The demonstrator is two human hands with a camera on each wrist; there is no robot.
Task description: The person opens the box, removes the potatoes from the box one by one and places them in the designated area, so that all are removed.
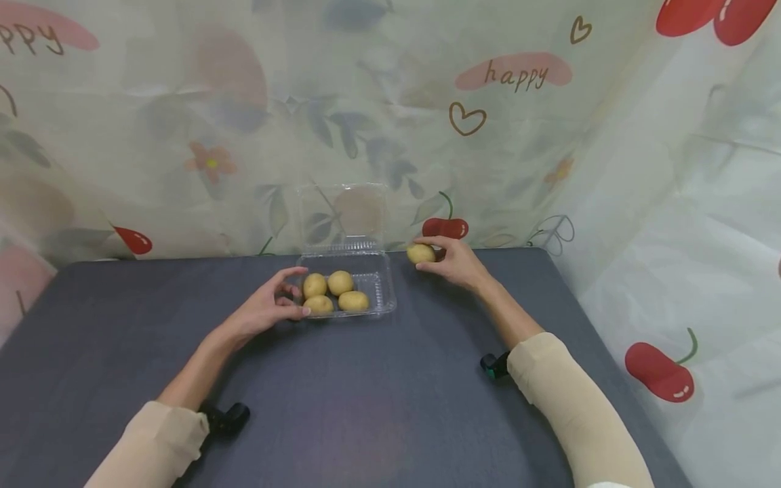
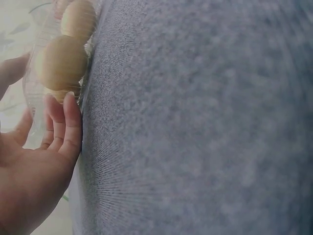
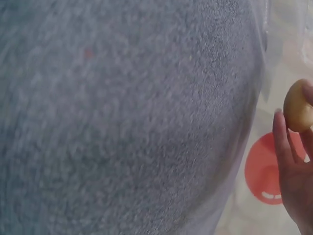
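Potato (image 1: 421, 254), pale yellow, pinched between thumb and fingers of right hand (image 1: 459, 263). Clear plastic container (image 1: 383, 293) just left of those fingers, apart from them, resting on dark grey bench (image 1: 366, 393). Fingers of left hand (image 1: 266, 306) curled round container's left end, gripping it. Four more potatoes (image 1: 340, 283) inside container, just right of left fingers. Clear lid (image 1: 344, 217) raised upright, farther off than left fingers. Patterned sheet (image 1: 390, 74) behind, beyond fingers of both hands.

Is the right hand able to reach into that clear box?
Likely yes: the lid is open, and nothing visible stands between the clear plastic box and the right hand, holding a potato.
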